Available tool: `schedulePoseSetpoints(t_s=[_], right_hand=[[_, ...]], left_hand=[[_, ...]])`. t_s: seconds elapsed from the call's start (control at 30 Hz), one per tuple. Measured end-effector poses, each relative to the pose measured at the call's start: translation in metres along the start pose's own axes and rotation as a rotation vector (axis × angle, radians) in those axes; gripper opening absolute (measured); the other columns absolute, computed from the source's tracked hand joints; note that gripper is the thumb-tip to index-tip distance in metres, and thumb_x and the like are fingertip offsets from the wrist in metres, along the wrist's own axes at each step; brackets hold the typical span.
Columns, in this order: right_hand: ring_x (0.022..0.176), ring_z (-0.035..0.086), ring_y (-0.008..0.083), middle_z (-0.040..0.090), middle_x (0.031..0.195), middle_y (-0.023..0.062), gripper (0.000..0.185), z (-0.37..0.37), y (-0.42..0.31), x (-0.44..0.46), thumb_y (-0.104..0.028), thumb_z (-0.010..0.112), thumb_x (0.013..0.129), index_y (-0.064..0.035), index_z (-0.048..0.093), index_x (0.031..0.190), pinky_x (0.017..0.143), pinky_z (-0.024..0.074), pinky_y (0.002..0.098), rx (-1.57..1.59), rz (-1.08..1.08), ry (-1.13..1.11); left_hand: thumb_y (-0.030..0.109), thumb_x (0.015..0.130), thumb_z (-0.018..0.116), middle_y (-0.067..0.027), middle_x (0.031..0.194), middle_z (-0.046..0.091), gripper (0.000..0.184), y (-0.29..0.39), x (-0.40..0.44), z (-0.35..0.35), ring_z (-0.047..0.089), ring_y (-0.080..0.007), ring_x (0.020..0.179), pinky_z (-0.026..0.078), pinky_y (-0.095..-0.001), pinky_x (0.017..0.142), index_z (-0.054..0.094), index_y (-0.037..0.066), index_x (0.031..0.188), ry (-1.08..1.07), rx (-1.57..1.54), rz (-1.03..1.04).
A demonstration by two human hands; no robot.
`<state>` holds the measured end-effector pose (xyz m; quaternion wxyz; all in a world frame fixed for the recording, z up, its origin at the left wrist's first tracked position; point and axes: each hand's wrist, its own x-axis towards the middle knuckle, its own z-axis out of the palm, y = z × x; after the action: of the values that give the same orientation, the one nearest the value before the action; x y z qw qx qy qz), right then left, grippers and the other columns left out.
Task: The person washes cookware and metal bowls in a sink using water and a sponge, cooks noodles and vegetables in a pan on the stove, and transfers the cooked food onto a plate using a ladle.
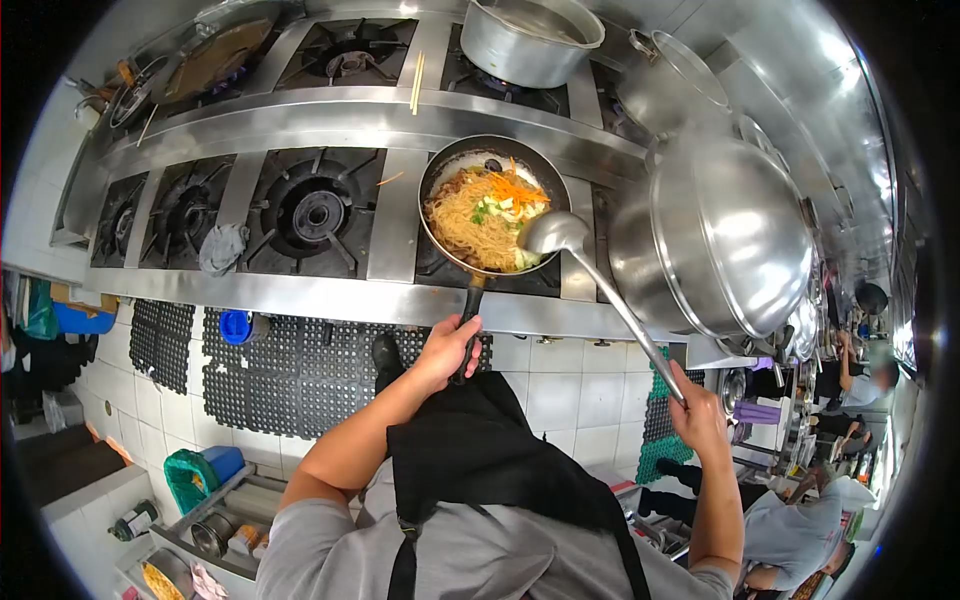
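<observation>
Stretching across the upper half of the view, a steel stove (393, 240) carries two rows of black burners. At its right a domed steel vessel (735, 235) stands near the ladle, and on the back row sits a wide silver pot (528, 58). The frying pan (500, 145), round and dark-rimmed, is over a front burner between these and the open grates to the left, its black handle pointing toward the person. The left hand (450, 350) is closed about that handle, fingers wrapped round it. A long steel ladle (610, 298) slants from the pan down to the right hand (699, 418), which is closed on the end of the handle, well apart from the left. The ladle's bowl lies over the right side of the pan, its rounded back showing; whether it touches the food I cannot tell.

Filling most of the pan are pale golden noodles (458, 215), loosely tangled and glossy, spread up to the near rim. Bright orange strips (515, 188) are heaped at the upper right, with pale chunks just below them. Small chopped greens (480, 214) dot the middle, and one dark piece (493, 165) sits near the far rim.
</observation>
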<state>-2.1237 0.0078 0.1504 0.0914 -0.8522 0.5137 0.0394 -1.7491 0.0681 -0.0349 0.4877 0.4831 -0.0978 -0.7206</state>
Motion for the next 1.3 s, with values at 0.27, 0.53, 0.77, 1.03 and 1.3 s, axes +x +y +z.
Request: schedulePoseSetpoints(t_s=[0.27, 0.53, 0.77, 1.03, 1.3], right_hand=[[0.067, 0.062, 0.0385, 0.062, 0.078, 0.0176, 0.063, 0.046, -0.032, 0.072, -0.01, 0.064, 0.08, -0.0191, 0.046, 0.14, 0.062, 0.0504, 0.0482, -0.068, -0.127, 0.094], [0.064, 0.062, 0.0352, 0.06, 0.078, 0.0135, 0.068, 0.007, -0.009, 0.008, -0.007, 0.065, 0.076, -0.0225, 0.046, 0.14, 0.06, 0.0506, 0.0474, -0.225, -0.024, 0.025], [0.066, 0.062, 0.0374, 0.061, 0.076, 0.016, 0.066, 0.014, -0.031, 0.022, -0.007, 0.065, 0.075, -0.0208, 0.05, 0.138, 0.061, 0.0503, 0.0478, -0.084, -0.01, 0.082], [0.074, 0.063, 0.0402, 0.063, 0.076, 0.0215, 0.055, 0.006, -0.039, 0.022, -0.006, 0.061, 0.077, -0.0146, 0.056, 0.131, 0.066, 0.0501, 0.0467, 0.077, 0.061, -0.03], [0.077, 0.062, 0.046, 0.063, 0.077, 0.0262, 0.038, 0.047, -0.066, 0.089, -0.01, 0.06, 0.085, -0.0049, 0.052, 0.122, 0.067, 0.0485, 0.0472, 0.301, 0.164, -0.012]], left_hand=[[0.031, 0.099, 0.051, -0.0031, 0.061, 0.049, 0.025, 0.001, 0.001, -0.001, 0.045, -0.0139, 0.043, 0.037, -0.029, 0.039, 0.048, 0.006, 0.098, -0.021, 0.023, -0.011], [0.031, 0.1, 0.051, -0.0037, 0.062, 0.05, 0.027, -0.001, 0.004, -0.005, 0.047, -0.0146, 0.044, 0.038, -0.029, 0.039, 0.048, 0.005, 0.1, -0.033, 0.021, -0.008], [0.032, 0.099, 0.052, -0.0035, 0.063, 0.051, 0.026, 0.0, 0.004, -0.008, 0.047, -0.0145, 0.044, 0.038, -0.0289, 0.039, 0.048, 0.006, 0.099, -0.037, 0.055, -0.016], [0.033, 0.098, 0.053, -0.0028, 0.062, 0.05, 0.026, 0.01, -0.002, -0.022, 0.046, -0.0133, 0.044, 0.037, -0.028, 0.038, 0.049, 0.007, 0.098, -0.036, 0.083, -0.005], [0.033, 0.098, 0.054, -0.0025, 0.061, 0.05, 0.027, 0.012, -0.003, -0.027, 0.046, -0.0124, 0.043, 0.036, -0.0272, 0.037, 0.05, 0.006, 0.098, -0.04, 0.084, -0.006]])
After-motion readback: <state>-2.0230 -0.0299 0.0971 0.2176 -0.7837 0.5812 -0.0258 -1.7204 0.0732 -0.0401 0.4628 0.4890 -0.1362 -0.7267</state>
